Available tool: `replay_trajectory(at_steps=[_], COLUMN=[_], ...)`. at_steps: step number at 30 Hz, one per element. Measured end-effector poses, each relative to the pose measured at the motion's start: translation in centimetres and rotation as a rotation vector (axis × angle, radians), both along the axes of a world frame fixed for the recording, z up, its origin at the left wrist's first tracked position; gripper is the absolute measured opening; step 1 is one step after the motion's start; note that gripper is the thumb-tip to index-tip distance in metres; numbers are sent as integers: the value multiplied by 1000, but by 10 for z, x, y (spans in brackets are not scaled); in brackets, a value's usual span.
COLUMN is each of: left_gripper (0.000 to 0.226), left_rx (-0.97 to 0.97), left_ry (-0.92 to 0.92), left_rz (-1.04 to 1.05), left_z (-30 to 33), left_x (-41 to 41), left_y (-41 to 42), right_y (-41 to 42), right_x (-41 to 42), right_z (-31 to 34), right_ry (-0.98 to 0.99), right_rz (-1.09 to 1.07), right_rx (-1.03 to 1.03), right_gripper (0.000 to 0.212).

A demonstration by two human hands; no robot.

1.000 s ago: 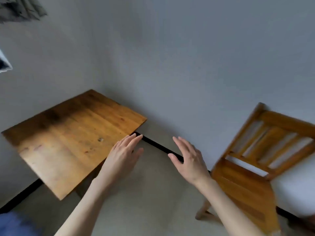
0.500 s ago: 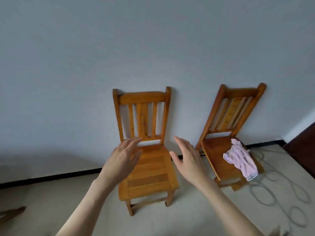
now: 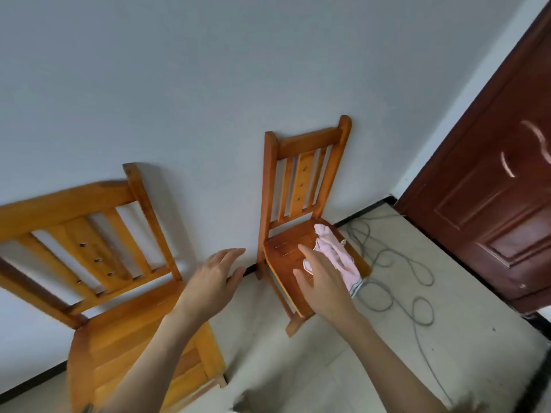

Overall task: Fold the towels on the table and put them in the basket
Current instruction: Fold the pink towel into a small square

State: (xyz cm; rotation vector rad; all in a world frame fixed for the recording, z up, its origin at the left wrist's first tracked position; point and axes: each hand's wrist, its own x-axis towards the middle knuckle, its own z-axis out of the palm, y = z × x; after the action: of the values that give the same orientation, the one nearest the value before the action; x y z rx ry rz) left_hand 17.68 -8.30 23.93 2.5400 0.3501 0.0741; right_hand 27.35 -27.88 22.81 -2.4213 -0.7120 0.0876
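- Both hands are held out flat with straight fingers and hold nothing: the left hand (image 3: 213, 278) is near the right chair's (image 3: 286, 257) left edge, the right hand (image 3: 323, 286) is in front of its seat.
- A pink towel (image 3: 337, 254) lies crumpled on that seat, just right of the right hand.
- Left of this chair stands another chair (image 3: 119, 329); right of it are a cable (image 3: 399, 281) and a door (image 3: 489, 189).

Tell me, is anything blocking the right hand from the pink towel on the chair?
Nothing visible does. The right hand is open, reaching over the chair seat, and the pink towel lies just beyond its fingers.
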Motion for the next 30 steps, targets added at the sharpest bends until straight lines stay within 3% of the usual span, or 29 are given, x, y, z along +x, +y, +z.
replay_trajectory(at_steps=[4, 10, 18, 26, 30], left_gripper=[41, 41, 38, 39, 39], left_rx=[-31, -88, -365, -347, -335], left_ry=[83, 280, 420, 639, 567], left_rz=[-96, -159, 98, 108, 251], left_z=[-9, -49, -131, -262, -326], left_x=[85, 190, 309, 347, 373], left_y=[-30, -77, -152, -171, -152], right_y=[-34, -82, -123, -120, -114], right_x=[68, 169, 311, 387, 404], right_z=[-9, -39, -105, -236, -315], right_ry=[77, 208, 298, 235, 200], right_rz=[-99, -75, 180, 357, 379], right_rx=[6, -95, -229, -427, -568], right_gripper=[43, 38, 41, 50, 53])
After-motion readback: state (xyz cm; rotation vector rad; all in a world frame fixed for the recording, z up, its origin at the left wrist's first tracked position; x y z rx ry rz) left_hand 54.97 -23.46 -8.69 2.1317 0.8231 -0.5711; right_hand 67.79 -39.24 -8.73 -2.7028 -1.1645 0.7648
